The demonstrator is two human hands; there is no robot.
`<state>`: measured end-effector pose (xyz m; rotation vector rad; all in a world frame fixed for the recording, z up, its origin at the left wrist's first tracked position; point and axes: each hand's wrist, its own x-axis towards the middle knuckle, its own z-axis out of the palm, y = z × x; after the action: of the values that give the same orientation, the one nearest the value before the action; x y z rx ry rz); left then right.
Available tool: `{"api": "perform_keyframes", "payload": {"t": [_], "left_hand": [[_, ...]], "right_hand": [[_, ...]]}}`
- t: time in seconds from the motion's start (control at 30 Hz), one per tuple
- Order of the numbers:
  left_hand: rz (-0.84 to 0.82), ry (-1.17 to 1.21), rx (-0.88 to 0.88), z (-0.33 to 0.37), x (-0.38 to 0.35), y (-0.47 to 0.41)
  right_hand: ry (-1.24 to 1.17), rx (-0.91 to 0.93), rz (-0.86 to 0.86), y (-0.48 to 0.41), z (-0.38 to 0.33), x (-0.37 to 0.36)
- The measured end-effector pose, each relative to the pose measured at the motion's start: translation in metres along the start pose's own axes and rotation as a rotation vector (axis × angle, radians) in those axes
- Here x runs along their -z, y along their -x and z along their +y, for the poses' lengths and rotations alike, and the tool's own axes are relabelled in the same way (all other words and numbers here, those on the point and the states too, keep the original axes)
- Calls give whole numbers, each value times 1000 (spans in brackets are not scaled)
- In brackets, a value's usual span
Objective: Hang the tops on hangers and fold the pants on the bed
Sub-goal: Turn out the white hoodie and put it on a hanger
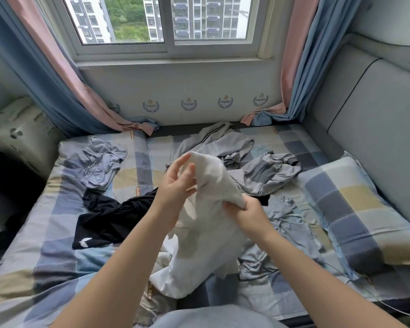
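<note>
A white garment [206, 223] hangs lifted over the middle of the bed [57, 233], its lower end bunched on the cover. My right hand [244, 213] grips a fold of it at the right side. My left hand [175, 181] is up at its top edge, fingers partly spread and touching the cloth. A black garment [109, 216] with a white logo lies crumpled to the left. Grey-blue shorts [100, 164] lie at the far left. Several grey garments [258, 166] are piled behind and to the right. No hanger is in view.
A checked pillow [355, 209] lies at the right against a grey padded headboard [376, 119]. Pink and blue curtains [64, 86] hang down onto the bed's far corners below the window [168, 24]. A pale storage bag [17, 136] stands at the left edge.
</note>
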<state>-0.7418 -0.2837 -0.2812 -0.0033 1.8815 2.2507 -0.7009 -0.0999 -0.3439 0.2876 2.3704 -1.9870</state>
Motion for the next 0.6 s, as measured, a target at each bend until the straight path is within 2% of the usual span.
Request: {"api": "perform_keyframes", "payload": {"t": [0.1,0.2,0.3,0.37,0.47,0.6], "left_hand": [[-110,-249,91,-22,2,7],[-234,-264,197,-51,-5,17],[-350,-443,180,-75,-10,25],[-327,-577,54,-80,-15,29],[-278,-647,-144,-76,-19,31],[-100,-568,-208,-67,-14,27]], "right_hand": [[-116,34,76,1,-20,10],[-153,61,92,2,-39,18],[-220,62,103,6,-56,22],[-261,64,96,10,-67,24],[-294,73,97,10,-76,29],[-373,35,91,7,-72,35]]}}
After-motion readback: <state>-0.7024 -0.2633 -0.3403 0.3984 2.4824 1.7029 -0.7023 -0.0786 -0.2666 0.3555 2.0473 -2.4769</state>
